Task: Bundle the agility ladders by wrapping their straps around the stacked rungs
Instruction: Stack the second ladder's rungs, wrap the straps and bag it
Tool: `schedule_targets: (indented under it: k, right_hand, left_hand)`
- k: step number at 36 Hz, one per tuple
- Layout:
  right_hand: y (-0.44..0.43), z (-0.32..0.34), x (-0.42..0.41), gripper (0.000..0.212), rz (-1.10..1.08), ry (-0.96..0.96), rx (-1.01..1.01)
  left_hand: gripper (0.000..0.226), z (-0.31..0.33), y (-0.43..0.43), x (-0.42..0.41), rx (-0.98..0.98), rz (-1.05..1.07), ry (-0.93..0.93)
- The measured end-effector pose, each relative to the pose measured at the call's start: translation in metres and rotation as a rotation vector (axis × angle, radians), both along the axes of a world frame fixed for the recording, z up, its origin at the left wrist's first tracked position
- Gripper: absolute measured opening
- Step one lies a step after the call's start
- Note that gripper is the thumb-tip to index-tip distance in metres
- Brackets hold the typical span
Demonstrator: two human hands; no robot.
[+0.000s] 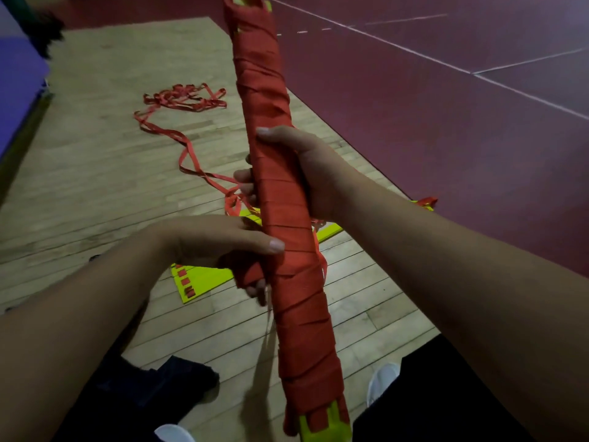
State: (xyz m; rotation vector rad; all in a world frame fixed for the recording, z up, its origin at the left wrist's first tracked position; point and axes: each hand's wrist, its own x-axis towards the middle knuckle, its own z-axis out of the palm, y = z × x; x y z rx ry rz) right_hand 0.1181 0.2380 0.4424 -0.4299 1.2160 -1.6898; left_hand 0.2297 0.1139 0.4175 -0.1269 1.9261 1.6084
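Wooden gym flooring (95,186) met a maroon court surface (446,138) marked with white lines (414,52), with a purple mat (19,90) at the far left edge. A person seated on the boards held a wrapped bundle (264,90) of stacked agility-ladder rungs raised off the floor between both arms, tilted slightly and running from the top of the view down to the lap. Red webbing covered nearly its whole length in overlapping turns, and a yellow-green rung end (322,422) showed at the bottom. The right hand (306,173) gripped the bundle at its middle, thumb laid across the front and fingers curled round the far side. The left hand (216,240) sat just below it, thumb pressed straight against the front of the wrapping, the other fingers curled together beneath with a turn of the red strap (245,272) lying over them; motion blur hid how tightly they held it. On the boards beyond the hands, a loose strap (188,154) trailed away to a tangled heap (185,98). Flat yellow-green rungs (204,279) lay on the floor under the hands, red webbing threaded through slots along one edge. Dark trousers (430,393) and two white shoes (382,381) filled the bottom of the view, near a dark cloth (159,387) lying on the floor
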Motion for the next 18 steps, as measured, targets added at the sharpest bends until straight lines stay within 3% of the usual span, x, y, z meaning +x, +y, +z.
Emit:
schedule_targets:
  k: [3, 6, 9, 11, 15, 16, 18]
  right_hand:
    - [-0.004, -0.002, -0.002, 0.025, -0.067, 0.056, 0.08]
    - [-0.011, -0.013, -0.006, 0.034, -0.216, 0.199, 0.207]
    - [-0.017, -0.014, -0.004, 0.055, -0.286, 0.267, 0.231]
    - [-0.018, -0.011, -0.001, 0.072, -0.257, 0.235, 0.195]
    - [-0.015, -0.006, 0.0, 0.071, -0.238, 0.208, 0.155]
    - [-0.013, -0.006, -0.002, 0.061, -0.241, 0.215, 0.155]
    - [-0.006, -0.006, -0.004, 0.041, -0.218, 0.203, 0.123]
  left_hand:
    - [0.094, 0.001, -0.013, -0.002, -0.2, 0.048, 0.027]
    - [0.083, 0.0, -0.012, -0.004, -0.292, 0.068, 0.174]
    - [0.088, -0.007, 0.002, -0.008, -0.502, 0.195, 0.291]
    - [0.07, -0.013, 0.009, -0.011, -0.599, 0.328, 0.32]
    - [0.032, -0.011, 0.0, -0.011, -0.55, 0.364, 0.317]
    - [0.04, -0.009, -0.002, -0.01, -0.502, 0.347, 0.302]
    - [0.076, -0.005, -0.004, -0.006, -0.357, 0.313, 0.274]
